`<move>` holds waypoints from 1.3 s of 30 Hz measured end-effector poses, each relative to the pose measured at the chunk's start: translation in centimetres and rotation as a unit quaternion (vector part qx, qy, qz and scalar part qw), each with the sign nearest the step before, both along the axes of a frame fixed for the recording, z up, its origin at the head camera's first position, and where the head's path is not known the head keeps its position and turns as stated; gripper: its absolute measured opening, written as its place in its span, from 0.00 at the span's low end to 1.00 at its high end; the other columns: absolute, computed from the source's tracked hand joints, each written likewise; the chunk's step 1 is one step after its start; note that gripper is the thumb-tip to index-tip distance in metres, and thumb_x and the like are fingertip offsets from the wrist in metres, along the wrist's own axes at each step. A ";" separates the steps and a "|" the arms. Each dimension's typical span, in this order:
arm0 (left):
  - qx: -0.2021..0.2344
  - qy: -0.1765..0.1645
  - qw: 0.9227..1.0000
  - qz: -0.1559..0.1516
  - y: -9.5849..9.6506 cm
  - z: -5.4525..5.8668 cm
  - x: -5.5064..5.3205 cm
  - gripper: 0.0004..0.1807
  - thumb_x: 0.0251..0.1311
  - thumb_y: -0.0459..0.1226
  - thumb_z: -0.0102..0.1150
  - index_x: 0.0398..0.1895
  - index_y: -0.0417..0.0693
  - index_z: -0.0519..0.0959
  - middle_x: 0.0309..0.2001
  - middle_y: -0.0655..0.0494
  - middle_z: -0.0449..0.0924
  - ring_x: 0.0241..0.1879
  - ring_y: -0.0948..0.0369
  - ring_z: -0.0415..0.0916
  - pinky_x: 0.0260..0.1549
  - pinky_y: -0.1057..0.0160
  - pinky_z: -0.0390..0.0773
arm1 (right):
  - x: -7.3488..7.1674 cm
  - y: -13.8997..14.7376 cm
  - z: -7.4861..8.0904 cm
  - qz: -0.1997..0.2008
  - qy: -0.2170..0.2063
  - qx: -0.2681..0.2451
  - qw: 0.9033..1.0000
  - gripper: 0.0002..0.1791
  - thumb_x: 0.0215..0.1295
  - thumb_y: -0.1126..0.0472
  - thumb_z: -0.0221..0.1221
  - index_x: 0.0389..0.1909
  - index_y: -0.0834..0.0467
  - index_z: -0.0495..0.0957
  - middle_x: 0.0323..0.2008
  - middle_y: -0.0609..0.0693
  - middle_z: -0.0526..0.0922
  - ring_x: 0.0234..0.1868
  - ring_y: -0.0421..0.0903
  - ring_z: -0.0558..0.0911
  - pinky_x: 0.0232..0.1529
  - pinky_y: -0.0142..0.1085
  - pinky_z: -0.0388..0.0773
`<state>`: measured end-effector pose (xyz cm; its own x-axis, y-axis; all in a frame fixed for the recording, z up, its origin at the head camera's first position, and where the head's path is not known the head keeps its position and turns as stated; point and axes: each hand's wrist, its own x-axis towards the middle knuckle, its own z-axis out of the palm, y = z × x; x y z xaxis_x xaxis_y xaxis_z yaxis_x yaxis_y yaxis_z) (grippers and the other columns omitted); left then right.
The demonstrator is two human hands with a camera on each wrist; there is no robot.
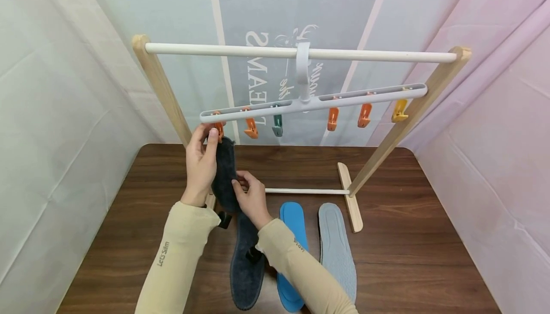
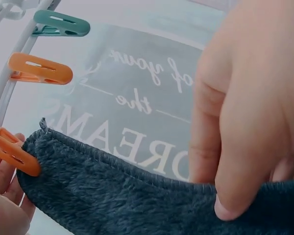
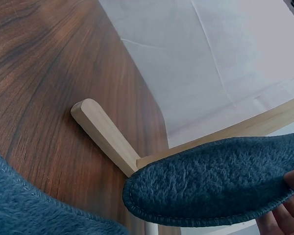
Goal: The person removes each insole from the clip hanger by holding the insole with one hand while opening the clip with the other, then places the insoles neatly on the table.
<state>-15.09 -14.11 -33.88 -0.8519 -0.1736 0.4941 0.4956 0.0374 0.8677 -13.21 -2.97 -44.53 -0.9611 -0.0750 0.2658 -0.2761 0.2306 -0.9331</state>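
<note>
A dark plush insole (image 1: 225, 171) hangs lengthwise between my two hands, fuzzy side showing in both wrist views. My left hand (image 1: 201, 163) pinches the orange clip (image 1: 218, 130) at the left end of the grey clip hanger (image 1: 266, 109). In the left wrist view, that clip (image 2: 14, 152) overlaps the insole's top end, with left fingers (image 2: 7, 188) behind it. Lower down, my right hand (image 1: 251, 197) pinches the insole's side edge between thumb and fingers. A second dark plush insole (image 1: 247, 271) lies on the table below, partly covered by the right wrist.
The hanger hooks over the white top rail (image 1: 223, 50) of a wooden rack (image 1: 382, 132). Further orange, green and yellow clips (image 1: 400, 109) hang along it. Blue insoles (image 1: 290, 295) and a grey insole (image 1: 337, 252) lie on the brown table (image 1: 408, 256).
</note>
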 end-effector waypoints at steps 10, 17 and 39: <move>0.056 -0.037 0.998 -0.004 0.2 0.3 -0.6 0.16 0.69 0.39 0.51 0.55 0.42 0.76 0.44 0.60 0.81 0.43 0.60 0.73 0.42 0.67 0.72 | 0.2 0.1 -0.4 0.003 -0.004 -0.009 1.000 0.11 0.66 0.67 0.57 0.46 0.65 0.80 0.41 0.59 0.84 0.40 0.50 0.84 0.41 0.31 0.82; 0.078 -0.041 0.996 -0.005 0.3 0.3 -0.8 0.16 0.68 0.41 0.53 0.54 0.44 0.78 0.42 0.60 0.81 0.49 0.57 0.74 0.42 0.66 0.72 | 0.6 0.2 -0.5 0.013 -0.027 -0.012 0.999 0.11 0.67 0.65 0.57 0.46 0.64 0.80 0.42 0.58 0.84 0.42 0.51 0.84 0.41 0.32 0.82; 0.064 -0.026 0.997 -0.021 0.5 -0.1 -0.2 0.19 0.70 0.39 0.49 0.62 0.46 0.72 0.56 0.43 0.75 0.58 0.58 0.70 0.57 0.65 0.69 | 3.3 2.6 -1.3 0.030 -0.097 -0.025 0.995 0.15 0.68 0.63 0.56 0.53 0.64 0.77 0.47 0.61 0.81 0.46 0.54 0.82 0.42 0.32 0.81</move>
<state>-15.31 -13.57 -33.98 -0.8833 -0.1963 0.4258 0.4494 -0.0952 0.8883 -9.96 -0.39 -45.87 -0.9890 -0.1241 0.0810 -0.1017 0.1705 -0.9801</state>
